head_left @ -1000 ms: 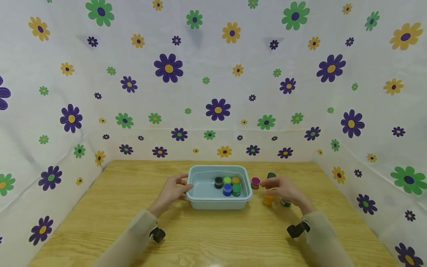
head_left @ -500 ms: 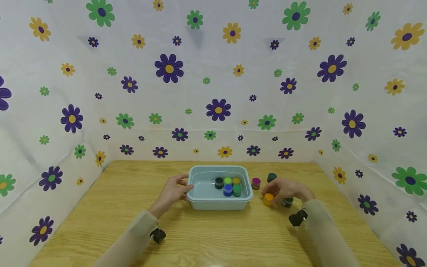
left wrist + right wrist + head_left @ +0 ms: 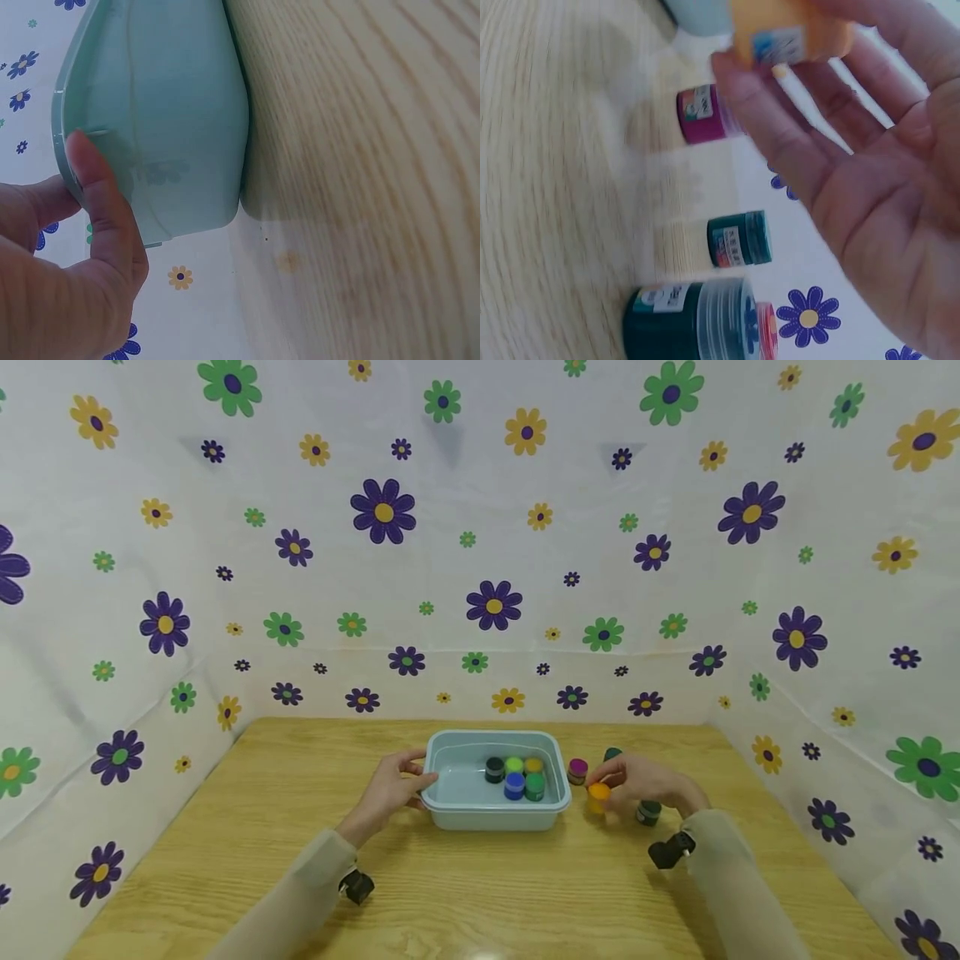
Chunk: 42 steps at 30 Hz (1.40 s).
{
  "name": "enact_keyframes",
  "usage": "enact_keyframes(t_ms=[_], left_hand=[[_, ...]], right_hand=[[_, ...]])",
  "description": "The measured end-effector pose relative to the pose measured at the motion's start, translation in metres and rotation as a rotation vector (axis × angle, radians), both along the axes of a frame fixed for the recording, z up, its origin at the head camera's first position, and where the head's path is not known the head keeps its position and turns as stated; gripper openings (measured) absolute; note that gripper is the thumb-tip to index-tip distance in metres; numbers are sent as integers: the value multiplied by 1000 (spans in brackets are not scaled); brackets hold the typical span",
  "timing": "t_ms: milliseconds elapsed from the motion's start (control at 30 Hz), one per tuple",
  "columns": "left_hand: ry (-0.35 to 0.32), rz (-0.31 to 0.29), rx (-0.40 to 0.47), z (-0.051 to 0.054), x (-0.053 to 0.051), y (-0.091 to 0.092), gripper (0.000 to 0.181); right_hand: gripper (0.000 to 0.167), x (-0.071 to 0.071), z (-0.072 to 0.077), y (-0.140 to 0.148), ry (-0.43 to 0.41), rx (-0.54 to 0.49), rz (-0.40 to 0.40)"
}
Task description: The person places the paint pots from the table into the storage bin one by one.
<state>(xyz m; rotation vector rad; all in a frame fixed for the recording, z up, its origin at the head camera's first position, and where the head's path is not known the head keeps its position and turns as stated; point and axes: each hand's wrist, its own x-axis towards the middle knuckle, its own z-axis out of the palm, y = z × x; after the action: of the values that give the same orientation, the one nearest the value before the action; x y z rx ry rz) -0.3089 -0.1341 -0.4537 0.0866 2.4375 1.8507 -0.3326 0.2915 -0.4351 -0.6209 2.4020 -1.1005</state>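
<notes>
Five jars point(image 3: 513, 786) inside the tub point(image 3: 457, 819), my left hand point(image 3: 390, 787) gripping its rim point(image 3: 58, 124), my right hand point(image 3: 647, 780) pinching an orange jar point(image 3: 598, 798); magenta jar point(image 3: 577, 771), green jars point(image 3: 648, 813) (two visible) remain outside.

Pale blue rectangular plastic tub point(image 3: 495, 821) looks smooth, semi-gloss. Yellow-brown flat wood-look tabletop point(image 3: 480, 877) shows grain, slight sheen. Orange round plastic jar point(image 3: 598, 798) carries paper-like label point(image 3: 778, 46). Near dark green round plastic jar point(image 3: 684, 328) has ridged clear lid point(image 3: 721, 319). Beige cloth sleeves point(image 3: 311, 872) look matt.
</notes>
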Motion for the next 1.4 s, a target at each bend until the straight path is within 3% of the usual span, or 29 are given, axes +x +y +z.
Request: enact_keyframes(t_ms=[233,500,767,1067,1267,1400], left_hand=[[-4,4,3,1,2,-1,52],[-7,12,28,-1,2,-1,51],[10,32,63,-3,3,2,52],[13,39,71,-3,6,1,52],[9,37,86,-1,7,2,54],[22,42,81,-1,10,2,53]], right_hand=[[46,1,5,-3,6,-201,40],[44,3,8,-23,-67,-323,7],[44,6,18,-57,-21,-399,-8],[41,0,18,-90,76,-329,-56],[47,-7,14,-116,134,-235,-30],[48,-9,11,-128,129,-219,-14]])
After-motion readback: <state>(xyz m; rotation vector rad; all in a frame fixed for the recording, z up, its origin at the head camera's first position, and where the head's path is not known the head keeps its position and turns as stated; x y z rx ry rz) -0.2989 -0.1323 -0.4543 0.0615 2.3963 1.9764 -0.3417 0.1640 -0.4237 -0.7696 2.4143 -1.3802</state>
